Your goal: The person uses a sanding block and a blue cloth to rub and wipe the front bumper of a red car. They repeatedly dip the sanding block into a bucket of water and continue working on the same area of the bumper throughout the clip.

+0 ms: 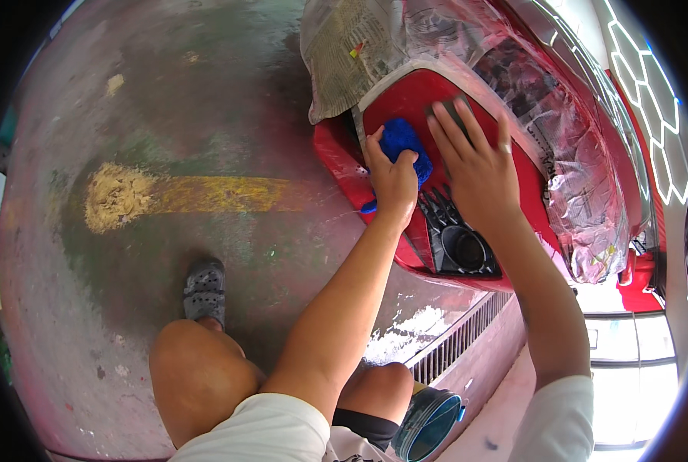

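In my left hand (394, 181) is a bunched blue cloth (405, 146), fingers and thumb closed round it against a red car bumper (421, 92). My right hand (475, 162) lies with fingers stretched over the bumper's red face, to the right of the cloth. Under those fingers a dark grey sheet (459, 115), like sandpaper, shows in part; my palm hides some of it. Just below both hands is a black plastic insert (463, 248) with a round recess and slats, set in the bumper.
Masking paper and plastic film (444, 31) cover the body around the red panel. A dark bucket (429, 427) stands by my knee, near a floor drain grate (459, 339). Left lies stained floor with a yellow stripe (221, 194) and a sandy heap (117, 196).
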`<state>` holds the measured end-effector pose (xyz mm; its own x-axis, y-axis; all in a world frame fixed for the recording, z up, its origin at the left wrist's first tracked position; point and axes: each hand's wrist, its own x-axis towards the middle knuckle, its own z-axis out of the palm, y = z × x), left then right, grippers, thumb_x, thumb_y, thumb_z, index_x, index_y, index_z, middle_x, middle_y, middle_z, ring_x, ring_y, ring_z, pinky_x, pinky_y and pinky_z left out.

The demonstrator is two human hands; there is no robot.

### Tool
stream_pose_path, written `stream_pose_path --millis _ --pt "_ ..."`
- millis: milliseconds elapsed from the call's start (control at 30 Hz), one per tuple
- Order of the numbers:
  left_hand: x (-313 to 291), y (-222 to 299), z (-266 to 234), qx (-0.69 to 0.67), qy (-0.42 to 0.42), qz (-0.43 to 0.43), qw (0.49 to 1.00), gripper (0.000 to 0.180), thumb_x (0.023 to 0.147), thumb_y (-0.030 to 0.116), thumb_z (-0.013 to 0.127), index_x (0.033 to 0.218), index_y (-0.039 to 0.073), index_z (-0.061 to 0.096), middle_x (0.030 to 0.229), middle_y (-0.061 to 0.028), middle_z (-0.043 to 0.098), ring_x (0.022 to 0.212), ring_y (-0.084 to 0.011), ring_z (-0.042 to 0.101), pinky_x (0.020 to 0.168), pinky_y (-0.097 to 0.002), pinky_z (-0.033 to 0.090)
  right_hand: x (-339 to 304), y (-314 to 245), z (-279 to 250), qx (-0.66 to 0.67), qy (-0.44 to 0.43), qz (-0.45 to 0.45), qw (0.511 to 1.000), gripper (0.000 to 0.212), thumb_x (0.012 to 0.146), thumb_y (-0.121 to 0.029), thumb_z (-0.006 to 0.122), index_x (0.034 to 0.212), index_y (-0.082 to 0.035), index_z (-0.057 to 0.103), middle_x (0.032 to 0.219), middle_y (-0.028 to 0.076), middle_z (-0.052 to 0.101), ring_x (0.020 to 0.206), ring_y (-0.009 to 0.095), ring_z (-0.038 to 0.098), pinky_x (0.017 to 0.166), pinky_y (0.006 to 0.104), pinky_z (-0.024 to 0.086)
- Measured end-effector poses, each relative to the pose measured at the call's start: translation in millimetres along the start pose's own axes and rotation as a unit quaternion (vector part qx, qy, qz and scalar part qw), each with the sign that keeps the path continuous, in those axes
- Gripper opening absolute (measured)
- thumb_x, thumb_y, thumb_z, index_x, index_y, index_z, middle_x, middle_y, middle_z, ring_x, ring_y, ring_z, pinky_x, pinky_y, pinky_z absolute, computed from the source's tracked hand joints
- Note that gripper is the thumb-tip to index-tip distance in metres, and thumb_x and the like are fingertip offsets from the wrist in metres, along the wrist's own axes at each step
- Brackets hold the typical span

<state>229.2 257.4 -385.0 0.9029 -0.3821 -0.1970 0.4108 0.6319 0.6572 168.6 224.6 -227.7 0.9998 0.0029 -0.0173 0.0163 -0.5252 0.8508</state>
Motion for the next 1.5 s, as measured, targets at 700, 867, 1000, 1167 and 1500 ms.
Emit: stream_pose_path --millis 700,867,1000,1167,1500 --pt "4 8 -8 -0.114 0.038 -0.065 0.991 0.064 0.095 0.007 0.064 0.155 0.008 0.043 0.151 -0.0144 0.053 0.136 -0.0274 0.056 0.113 -0.0420 0.047 3 0 -3 0.038 -0.017 -0.067 0.997 0.059 0.105 -0.034 0.059 0.161 -0.014 0.056 0.175 0.000 0.042 0.168 0.024 0.025 0.137 0.0585 0.012" --pt "5 7 -5 -0.066 0.038 -0.033 0.997 0.066 0.095 0.009 0.063 0.157 0.008 0.041 0.148 -0.0150 0.056 0.134 -0.0290 0.058 0.114 -0.0436 0.046 3 2 -6 0.069 -0.002 -0.078 0.995 0.059 0.104 -0.032 0.059 0.160 -0.014 0.057 0.174 -0.001 0.044 0.167 0.023 0.026 0.136 0.0600 0.012" --pt "-9 5 4 -0.156 0.041 -0.111 0.981 0.064 0.096 0.010 0.062 0.157 0.008 0.041 0.147 -0.0154 0.056 0.134 -0.0295 0.058 0.114 -0.0433 0.046 48 -15 6 -0.019 -0.022 -0.071 0.997 0.058 0.104 -0.029 0.056 0.160 -0.015 0.058 0.174 -0.001 0.045 0.166 0.023 0.028 0.135 0.0607 0.014" --pt "16 17 -7 -0.089 0.055 -0.068 0.992 0.065 0.096 0.010 0.063 0.157 0.006 0.041 0.151 -0.0172 0.052 0.139 -0.0310 0.053 0.118 -0.0437 0.043 -15 1 -6 0.025 0.021 -0.038 0.999 0.059 0.102 -0.028 0.057 0.160 -0.016 0.058 0.173 -0.001 0.046 0.166 0.022 0.029 0.133 0.0662 0.016" --pt "2 -1 -5 -0.085 0.063 -0.044 0.993 0.059 0.090 0.012 0.068 0.146 0.005 0.050 0.133 -0.0124 0.061 0.117 -0.0253 0.064 0.103 -0.0388 0.052 70 -19 -6 -0.019 0.002 -0.038 0.999 0.055 0.104 -0.028 0.061 0.158 -0.014 0.059 0.170 0.006 0.049 0.163 0.033 0.034 0.132 0.0645 0.021"
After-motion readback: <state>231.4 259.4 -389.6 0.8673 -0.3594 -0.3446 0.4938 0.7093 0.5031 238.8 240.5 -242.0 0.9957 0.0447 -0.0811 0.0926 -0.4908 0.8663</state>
